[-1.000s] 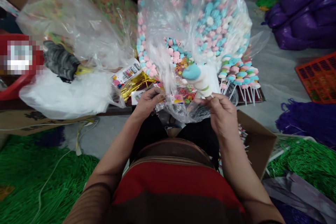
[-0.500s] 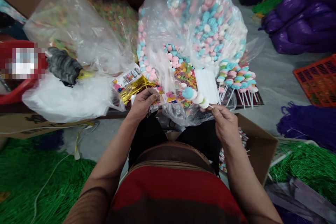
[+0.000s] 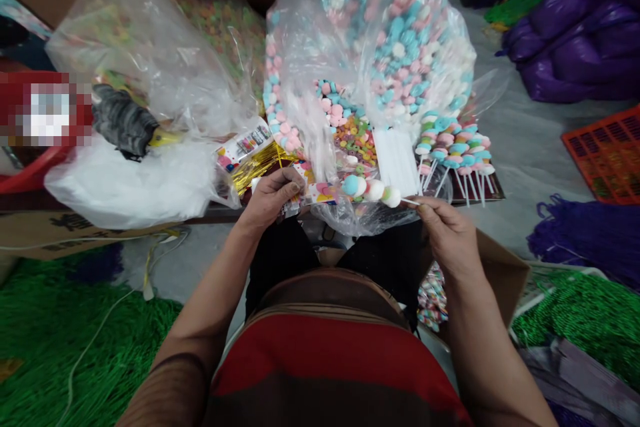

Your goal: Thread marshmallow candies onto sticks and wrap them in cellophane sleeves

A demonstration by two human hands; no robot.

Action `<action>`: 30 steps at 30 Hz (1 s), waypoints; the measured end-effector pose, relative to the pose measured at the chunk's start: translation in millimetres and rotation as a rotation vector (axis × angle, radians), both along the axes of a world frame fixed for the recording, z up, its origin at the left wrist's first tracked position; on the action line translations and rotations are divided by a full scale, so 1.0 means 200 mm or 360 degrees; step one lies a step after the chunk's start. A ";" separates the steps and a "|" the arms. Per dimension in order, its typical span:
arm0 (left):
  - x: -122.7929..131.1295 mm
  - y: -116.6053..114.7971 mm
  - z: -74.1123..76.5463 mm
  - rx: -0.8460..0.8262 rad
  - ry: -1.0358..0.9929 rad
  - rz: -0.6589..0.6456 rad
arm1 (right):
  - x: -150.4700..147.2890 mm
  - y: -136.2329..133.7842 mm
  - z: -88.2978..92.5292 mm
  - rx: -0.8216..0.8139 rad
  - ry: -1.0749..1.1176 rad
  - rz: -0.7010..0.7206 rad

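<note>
My right hand [image 3: 447, 230] pinches the white stick of a candy skewer [image 3: 373, 189], threaded with blue, white and greenish soft candies. The skewer lies nearly level and its blue tip points left. My left hand [image 3: 277, 193] is closed, thumb against fingers, on a small printed clear packaging bag [image 3: 320, 192] with pink and orange patterns. The blue tip is at this bag's right end; whether it is inside I cannot tell. Gold twist ties [image 3: 260, 167] and a stack of printed bags [image 3: 245, 143] lie just beyond my left hand.
Finished-looking skewers [image 3: 455, 140] are piled at the right, beside white sticks [image 3: 397, 159]. Large clear bags of pink, blue and white candies [image 3: 400, 47] and ring candies [image 3: 353, 143] stand behind. A grey glove [image 3: 123, 121] lies left. A cardboard box [image 3: 500, 273] stands below right.
My right hand has moved to the right, away from my left, and more of the stick shows. The skewer has levelled out. My left hand has barely moved.
</note>
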State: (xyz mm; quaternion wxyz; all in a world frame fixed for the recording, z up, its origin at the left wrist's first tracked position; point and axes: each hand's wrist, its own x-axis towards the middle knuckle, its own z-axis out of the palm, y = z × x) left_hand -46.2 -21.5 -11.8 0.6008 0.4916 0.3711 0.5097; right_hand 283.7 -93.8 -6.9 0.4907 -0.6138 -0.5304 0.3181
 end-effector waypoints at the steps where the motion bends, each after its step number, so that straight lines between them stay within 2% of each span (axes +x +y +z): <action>1: 0.00 0.00 0.00 0.0018 0.0008 -0.0011 | 0.01 0.00 0.00 0.0006 -0.0026 0.0013; 9: 0.00 0.00 -0.02 0.0060 0.0069 -0.0078 | 0.04 0.01 0.03 0.0033 -0.0097 0.0126; 14: 0.00 0.01 0.00 0.0094 0.0226 -0.0061 | 0.07 0.01 0.05 0.0099 -0.0278 0.0178; 18: -0.01 0.02 0.02 0.0190 0.0393 -0.0132 | 0.09 0.01 0.08 0.0173 -0.0321 0.0178; 22: -0.01 0.02 0.02 0.0204 0.0473 -0.0186 | 0.09 0.00 0.07 0.0151 -0.0171 0.0098; 30: 0.01 0.02 -0.04 0.0184 0.0144 -0.0092 | 0.04 -0.01 0.06 -0.0019 0.0374 0.0121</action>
